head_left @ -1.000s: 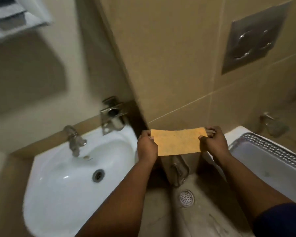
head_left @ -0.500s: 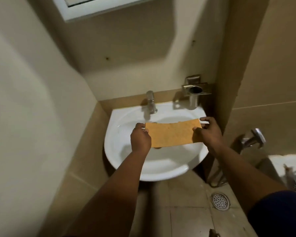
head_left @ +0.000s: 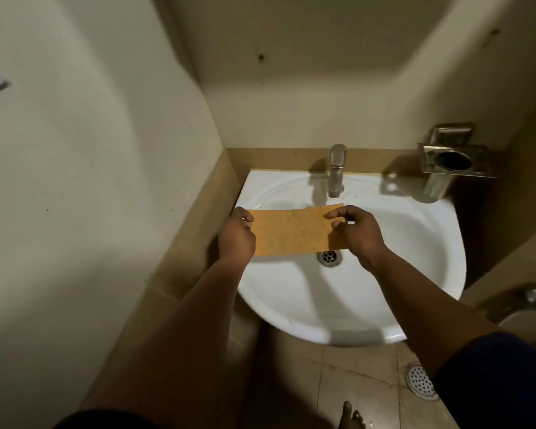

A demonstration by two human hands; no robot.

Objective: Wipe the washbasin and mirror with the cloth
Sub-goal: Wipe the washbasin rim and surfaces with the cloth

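Both hands pinch the cloth (head_left: 294,231) ends: left hand (head_left: 236,236), right hand (head_left: 358,232). Cloth held taut above washbasin (head_left: 415,243), near drain (head_left: 329,257). Next, prob: lower flat onto bowl, wipe w/ even pressure, avoid tap (head_left: 337,170).

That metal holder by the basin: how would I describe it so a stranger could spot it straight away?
Start at the white washbasin in the corner. Follow its back edge right, past the upright tap, to the wall. The metal holder hangs there: a square steel plate with a round dark hole, unlike the slim tap.
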